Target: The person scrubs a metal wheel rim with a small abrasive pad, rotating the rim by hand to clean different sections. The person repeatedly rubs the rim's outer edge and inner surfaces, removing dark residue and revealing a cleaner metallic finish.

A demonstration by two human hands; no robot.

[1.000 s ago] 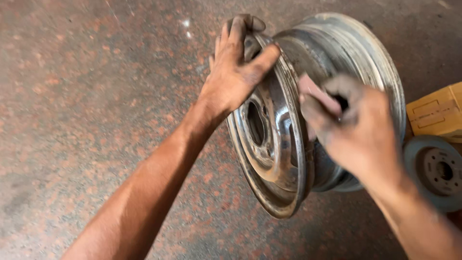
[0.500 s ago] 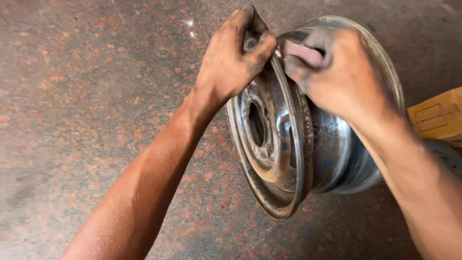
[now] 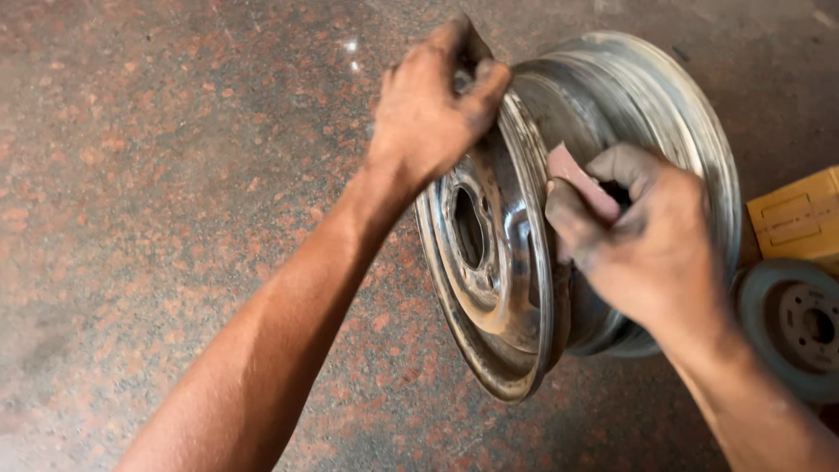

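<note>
Since half a second earlier, right hand (image 3: 651, 249) had slid down from the rim top to the barrel's mid-section, taking the pinkish sanding pad (image 3: 581, 188) with it. Right grip was pinched on that pad, thumb under, fingers curled over, pad pressed against the barrel. Left hand (image 3: 433, 114) hardly shifted: its grip was closed over the top edge of the steel wheel rim (image 3: 511, 262), thumb on the front lip, holding it upright on edge. Rim stood on the speckled reddish stone floor (image 3: 175, 175). Off to the right, a brake disc (image 3: 795, 328) lay flat near a yellow cardboard box (image 3: 800, 218), both just beside the rim's far side. Risk as judged: rim could roll or tip if the left hold slackened under sanding pressure; knuckles could scrape the lip edge.
</note>
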